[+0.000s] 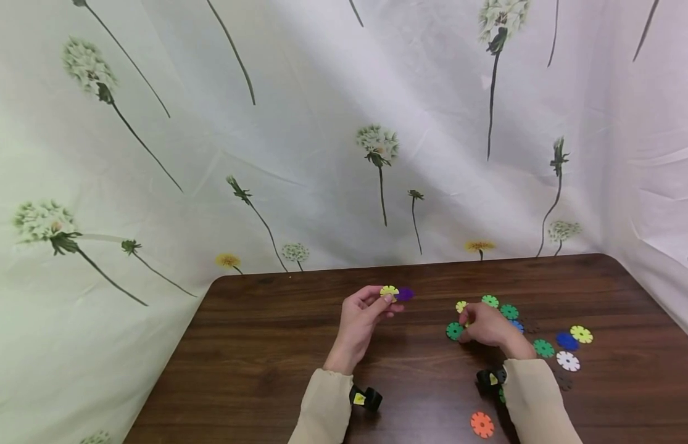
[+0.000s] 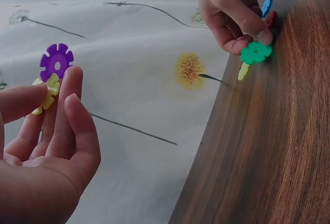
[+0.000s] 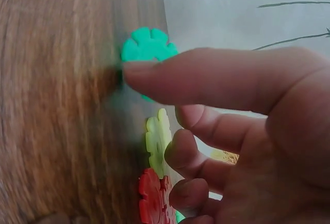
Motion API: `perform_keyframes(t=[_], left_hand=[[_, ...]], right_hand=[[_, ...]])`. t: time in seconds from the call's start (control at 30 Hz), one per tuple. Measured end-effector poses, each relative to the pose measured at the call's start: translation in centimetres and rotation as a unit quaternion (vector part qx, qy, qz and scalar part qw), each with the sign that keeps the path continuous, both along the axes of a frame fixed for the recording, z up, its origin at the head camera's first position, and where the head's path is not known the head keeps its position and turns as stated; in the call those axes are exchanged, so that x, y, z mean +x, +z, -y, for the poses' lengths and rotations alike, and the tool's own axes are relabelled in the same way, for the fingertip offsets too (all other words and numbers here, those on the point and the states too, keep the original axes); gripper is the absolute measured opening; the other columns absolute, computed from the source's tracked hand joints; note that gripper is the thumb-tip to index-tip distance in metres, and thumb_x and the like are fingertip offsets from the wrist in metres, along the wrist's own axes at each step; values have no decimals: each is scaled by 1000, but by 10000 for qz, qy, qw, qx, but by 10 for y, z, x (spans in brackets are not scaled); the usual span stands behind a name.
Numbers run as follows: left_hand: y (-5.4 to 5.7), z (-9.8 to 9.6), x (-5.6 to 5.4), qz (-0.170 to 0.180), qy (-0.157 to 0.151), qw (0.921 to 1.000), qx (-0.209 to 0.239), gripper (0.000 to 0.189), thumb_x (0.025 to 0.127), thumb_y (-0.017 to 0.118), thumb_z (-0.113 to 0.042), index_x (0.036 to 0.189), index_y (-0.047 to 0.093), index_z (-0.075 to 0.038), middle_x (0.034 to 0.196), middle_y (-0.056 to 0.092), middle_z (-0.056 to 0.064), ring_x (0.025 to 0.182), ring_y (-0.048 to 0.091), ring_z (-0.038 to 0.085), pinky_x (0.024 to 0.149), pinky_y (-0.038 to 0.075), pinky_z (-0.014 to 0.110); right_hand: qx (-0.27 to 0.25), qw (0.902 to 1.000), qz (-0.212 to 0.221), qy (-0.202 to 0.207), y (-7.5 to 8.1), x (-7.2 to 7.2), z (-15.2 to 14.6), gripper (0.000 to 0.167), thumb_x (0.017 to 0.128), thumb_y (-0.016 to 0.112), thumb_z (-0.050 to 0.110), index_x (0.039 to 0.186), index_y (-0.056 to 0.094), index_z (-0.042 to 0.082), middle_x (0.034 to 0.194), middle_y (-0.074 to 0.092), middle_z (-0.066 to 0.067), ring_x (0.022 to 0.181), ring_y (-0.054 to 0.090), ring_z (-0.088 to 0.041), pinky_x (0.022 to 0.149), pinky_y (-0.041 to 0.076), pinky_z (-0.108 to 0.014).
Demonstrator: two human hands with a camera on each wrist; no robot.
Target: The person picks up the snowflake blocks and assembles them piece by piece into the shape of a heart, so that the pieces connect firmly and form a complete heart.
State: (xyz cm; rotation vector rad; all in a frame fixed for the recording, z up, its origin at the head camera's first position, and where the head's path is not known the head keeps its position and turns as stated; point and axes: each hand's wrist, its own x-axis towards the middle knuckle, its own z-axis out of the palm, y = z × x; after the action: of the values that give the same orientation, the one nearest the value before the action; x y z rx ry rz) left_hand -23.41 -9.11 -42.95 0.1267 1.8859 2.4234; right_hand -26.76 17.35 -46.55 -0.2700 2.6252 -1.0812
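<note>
My left hand (image 1: 359,320) is raised above the table, pinching a yellow notched interlocking disc (image 1: 389,291) between thumb and fingers. Joined to that disc at its edge is a purple notched disc (image 2: 56,61), which sticks out past the fingertips. My right hand (image 1: 488,325) is low over the scattered discs, with its thumb and finger gripping the edge of a green notched disc (image 1: 455,331). In the right wrist view the thumb covers part of this green disc (image 3: 149,43). Close by are a yellow disc (image 3: 157,144) and a red disc (image 3: 150,195), near the other fingers.
More notched discs lie right of and behind my right hand, including green (image 1: 543,348), blue (image 1: 567,341), yellow (image 1: 581,334) and white (image 1: 568,361). An orange disc (image 1: 482,425) lies near the front. A flower-printed cloth (image 1: 321,154) hangs behind the brown wooden table (image 1: 238,370).
</note>
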Motion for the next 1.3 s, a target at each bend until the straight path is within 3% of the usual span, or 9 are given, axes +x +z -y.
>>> perform_keyframes(t=[0.47, 0.87, 1.03, 1.3], left_hand=[[-4, 1, -2, 7, 5, 10000, 21, 19, 93, 62, -9, 109, 62, 2, 90, 73, 1, 78, 73, 12, 73, 55, 21], [-5, 0, -4, 34, -41, 9999, -95, 33, 95, 60, -11, 121, 57, 8, 92, 69, 0, 71, 68, 9, 71, 54, 21], [-5, -2, -3, 29, -119, 9999, -122, 36, 96, 59, -11, 127, 55, 7, 93, 67, 0, 71, 66, 8, 71, 54, 20], [-6, -3, -3, 22, -102, 9999, 59, 37, 95, 60, -10, 127, 50, 5, 86, 68, -5, 71, 65, 8, 71, 53, 20]], right_hand=[[-489, 9976, 2, 482, 3, 2, -3, 10, 81, 70, 10, 79, 62, 3, 71, 56, -1, 66, 48, -16, 58, 40, -29], [-1017, 9921, -577, 453, 7, -5, -5, 8, 88, 65, 13, 88, 63, 5, 76, 58, -3, 63, 49, -14, 55, 43, -26], [-1372, 9850, -986, 362, 13, -5, -1, 10, 90, 67, 16, 93, 62, 7, 84, 60, -4, 76, 52, -16, 64, 45, -25], [-2354, 9629, -1260, 394, 24, 0, 10, 15, 94, 63, 18, 101, 59, 5, 93, 64, -9, 81, 60, -21, 70, 52, -26]])
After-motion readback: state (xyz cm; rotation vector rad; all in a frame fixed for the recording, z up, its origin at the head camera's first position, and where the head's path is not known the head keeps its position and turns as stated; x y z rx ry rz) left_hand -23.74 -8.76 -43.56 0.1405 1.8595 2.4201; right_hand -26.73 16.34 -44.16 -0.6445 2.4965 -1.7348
